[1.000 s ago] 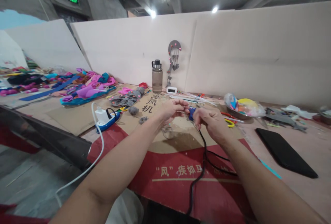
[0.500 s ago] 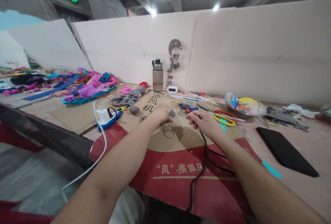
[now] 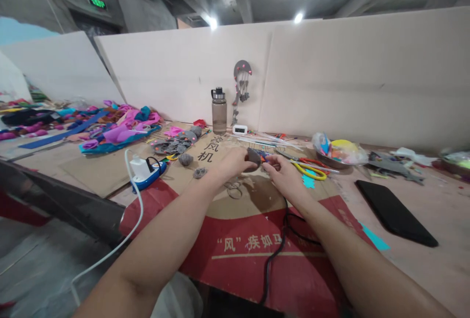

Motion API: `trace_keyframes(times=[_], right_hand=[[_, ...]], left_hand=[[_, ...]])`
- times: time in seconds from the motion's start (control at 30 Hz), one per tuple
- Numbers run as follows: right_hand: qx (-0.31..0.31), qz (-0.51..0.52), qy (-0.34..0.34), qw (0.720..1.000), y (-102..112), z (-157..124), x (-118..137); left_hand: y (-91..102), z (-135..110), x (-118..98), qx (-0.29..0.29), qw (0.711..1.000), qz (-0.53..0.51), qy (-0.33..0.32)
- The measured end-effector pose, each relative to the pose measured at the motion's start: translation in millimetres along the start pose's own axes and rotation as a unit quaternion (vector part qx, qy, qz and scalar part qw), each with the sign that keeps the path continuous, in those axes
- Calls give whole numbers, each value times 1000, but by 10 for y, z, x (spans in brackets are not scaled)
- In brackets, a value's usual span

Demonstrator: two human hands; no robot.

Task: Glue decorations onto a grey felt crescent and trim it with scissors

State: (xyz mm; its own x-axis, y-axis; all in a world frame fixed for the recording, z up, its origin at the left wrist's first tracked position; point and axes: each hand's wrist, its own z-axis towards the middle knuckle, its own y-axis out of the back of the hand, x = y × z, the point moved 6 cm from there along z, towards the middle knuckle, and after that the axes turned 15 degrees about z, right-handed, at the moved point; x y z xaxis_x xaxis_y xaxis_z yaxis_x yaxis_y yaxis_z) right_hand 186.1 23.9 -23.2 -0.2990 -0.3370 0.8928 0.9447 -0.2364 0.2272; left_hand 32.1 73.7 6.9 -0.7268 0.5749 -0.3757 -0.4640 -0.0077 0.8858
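My left hand [image 3: 236, 162] is closed on a grey felt piece [image 3: 253, 159] with a rounded edge, held a little above the cardboard. Close by on the right, my right hand [image 3: 282, 172] has its thumb and forefinger pinched together; whatever may be between them is too small to make out. Thin grey cord [image 3: 233, 189] lies in loops below my left hand. A grey coil [image 3: 200, 173] and a grey ball of yarn [image 3: 185, 159] rest left of it. Behind the hands, a blue tool is partly hidden. Yellow-handled scissors [image 3: 315, 175] lie beyond my right hand.
A bottle [image 3: 219, 117] and a small white clock [image 3: 240, 130] stand at the back, near a hanging grey moon ornament [image 3: 242, 75]. A black phone [image 3: 394, 212] lies right, a bowl [image 3: 332, 161] behind it. The blue power strip [image 3: 150, 178] and black cable [image 3: 281, 247] flank the cardboard.
My left hand has come up and right, and the grey felt piece in it now shows upright between my hands. The hands are closer together. The whole view has shifted slightly.
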Motion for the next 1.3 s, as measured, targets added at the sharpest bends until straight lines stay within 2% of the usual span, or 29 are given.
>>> trace_keyframes(times=[0.07,0.13,0.27,0.37,0.47,0.53,0.6,0.7,0.83,0.9,1.0,1.17,1.3], right_hand=[[-2,13,7,1000,11,-1,27],[2,19,18,1000,19,-19,87],[-27,34,15,999,64,-78,177],[-46,71,-3,996,70,-113,180],[-38,84,-2,996,39,-123,172],[-29,86,0,996,22,-118,158],[-31,85,13,996,28,-107,159],[-59,81,49,994,88,-97,205],[-97,75,84,989,171,-100,295],[-103,70,96,988,188,-103,333],[-109,53,110,986,200,-110,365],[-115,-5,156,981,201,-134,418],[-114,-25,177,977,204,-150,460]], left_hand=[[-12,-31,-153,22,999,-20,-40],[-5,-51,-214,27,997,-51,-43],[69,-58,-155,-11,996,-90,4],[65,-58,-132,-23,987,-160,16],[-34,-61,-138,-10,962,-270,49],[-102,-63,-176,2,929,-365,55],[-123,-64,-204,1,911,-408,53],[-67,-75,-195,-33,933,-355,50],[53,-120,-244,-80,986,-143,9],[90,-153,-319,-89,995,-37,-20],[105,-192,-409,-81,994,62,-34],[49,-208,-458,-56,993,93,-42],[14,-205,-451,-62,993,83,-49]])
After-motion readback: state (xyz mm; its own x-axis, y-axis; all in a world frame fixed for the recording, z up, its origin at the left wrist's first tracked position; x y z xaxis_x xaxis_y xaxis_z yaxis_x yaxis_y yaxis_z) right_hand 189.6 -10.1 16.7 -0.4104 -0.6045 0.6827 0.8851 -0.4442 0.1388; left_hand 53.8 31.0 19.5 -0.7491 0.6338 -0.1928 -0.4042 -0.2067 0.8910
